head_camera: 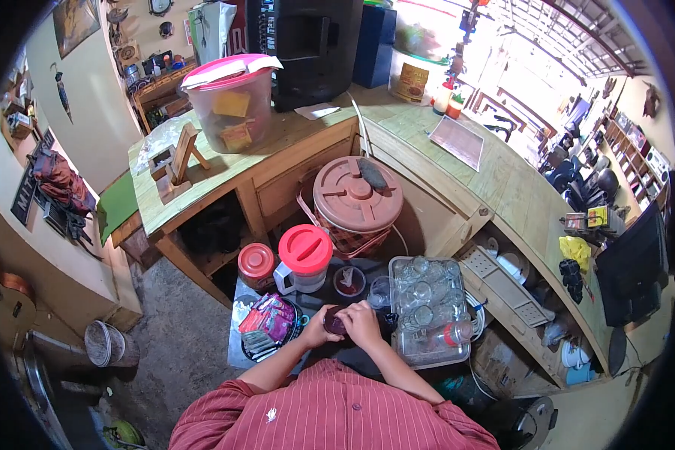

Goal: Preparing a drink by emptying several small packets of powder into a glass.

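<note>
Both hands meet at a small dark reddish container [334,321] low in the middle of the head view. My left hand [316,329] grips its side, and the fingers of my right hand [361,323] rest on its rim; whether they also hold something small is hidden. Just beyond stands a round clear tub [349,280] with dark red contents and a pale wrapped piece. A clear plastic pitcher with a red lid [305,256] and a red-lidded jar [257,264] are at the back left. Colourful sachets [270,322] fill a basket beside my left hand.
Right of my hands, a clear plastic tray [432,360] bears several upturned glasses [422,292]. A reddish lidded cooler [358,194] stands behind the low table. The wooden counter [292,147] curves around the far side, with open shelves [506,287] at right. A white bucket [106,344] is on the floor.
</note>
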A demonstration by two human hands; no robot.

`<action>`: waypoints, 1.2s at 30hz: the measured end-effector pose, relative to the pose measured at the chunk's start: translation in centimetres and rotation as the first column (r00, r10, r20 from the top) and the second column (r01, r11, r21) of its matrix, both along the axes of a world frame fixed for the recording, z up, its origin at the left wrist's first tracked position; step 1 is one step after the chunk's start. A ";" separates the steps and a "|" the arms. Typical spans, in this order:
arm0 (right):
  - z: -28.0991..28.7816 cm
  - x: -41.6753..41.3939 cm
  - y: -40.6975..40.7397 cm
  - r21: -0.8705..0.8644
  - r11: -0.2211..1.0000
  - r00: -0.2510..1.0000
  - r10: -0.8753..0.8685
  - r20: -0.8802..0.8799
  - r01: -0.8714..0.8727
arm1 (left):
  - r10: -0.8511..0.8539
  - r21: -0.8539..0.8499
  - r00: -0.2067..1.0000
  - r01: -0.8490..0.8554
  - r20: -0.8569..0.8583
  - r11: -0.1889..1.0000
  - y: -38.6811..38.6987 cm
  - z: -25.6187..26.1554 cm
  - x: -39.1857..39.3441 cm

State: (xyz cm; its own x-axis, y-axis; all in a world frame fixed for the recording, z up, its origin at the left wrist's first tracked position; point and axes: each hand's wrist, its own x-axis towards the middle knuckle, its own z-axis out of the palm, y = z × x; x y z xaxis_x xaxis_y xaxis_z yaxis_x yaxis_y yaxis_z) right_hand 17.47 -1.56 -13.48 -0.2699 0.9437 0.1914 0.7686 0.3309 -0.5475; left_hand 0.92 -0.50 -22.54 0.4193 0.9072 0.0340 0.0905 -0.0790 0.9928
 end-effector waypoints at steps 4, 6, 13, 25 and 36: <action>-1.6 0.6 0.0 -0.036 0.999 0.994 -0.017 0.104 0.021 | -0.012 0.022 1.000 0.012 -0.013 1.000 0.0 0.0 0.3; -2.3 0.6 0.3 -0.134 0.990 0.993 0.063 0.100 -0.049 | -0.011 0.003 1.000 0.011 -0.003 1.000 0.2 -0.3 0.2; -0.4 -0.1 0.2 -0.076 0.997 0.982 0.004 0.191 0.010 | -0.015 0.021 1.000 0.015 -0.006 1.000 0.0 -0.2 0.1; 0.4 0.0 0.3 -0.029 0.992 0.992 -0.124 0.017 0.124 | -0.001 0.036 1.000 0.002 -0.021 0.999 0.0 -0.2 -0.1; 0.0 0.1 0.1 -0.181 0.981 0.996 0.073 0.040 -0.065 | -0.027 0.008 1.000 0.027 0.000 1.000 0.1 -0.1 0.0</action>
